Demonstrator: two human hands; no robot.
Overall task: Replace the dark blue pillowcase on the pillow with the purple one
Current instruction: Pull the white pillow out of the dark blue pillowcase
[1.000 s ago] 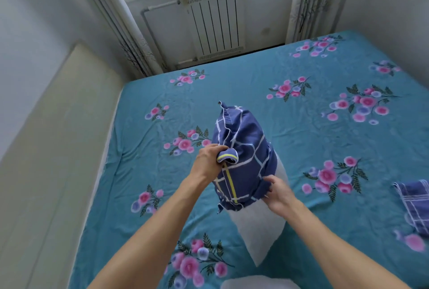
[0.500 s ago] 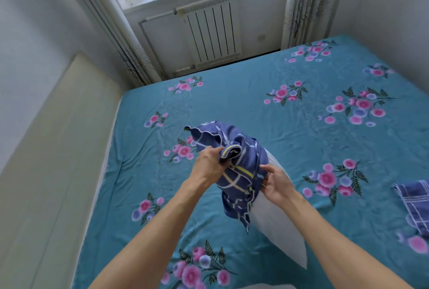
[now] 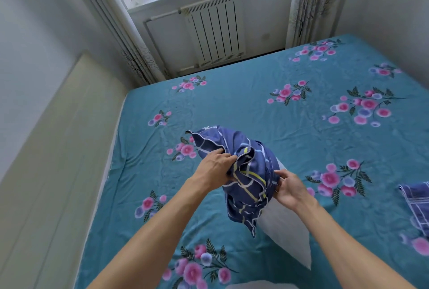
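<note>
Bunching up over the far end of a white pillow (image 3: pixel 285 230), the dark blue pillowcase (image 3: pixel 248 172) is hanging in folds above the teal flowered bed (image 3: pixel 232 107), near its middle. The left hand (image 3: pixel 214 169) is gripping a gather of the cloth on its left side, its fingers curling into the folds so that their tips are hidden. The right hand (image 3: pixel 290 187) is holding the case's right edge where it is meeting the pillow; its fingertips are pinching the cloth, though part of them is lying behind the fabric. The pillow's bare near corner is pointing down toward the bed. At the right edge a purplish-blue checked cloth (image 3: pixel 415 202) is lying on the bed, cut off by the frame. A radiator (image 3: pixel 216 30) is standing under the window at the far wall.
</note>
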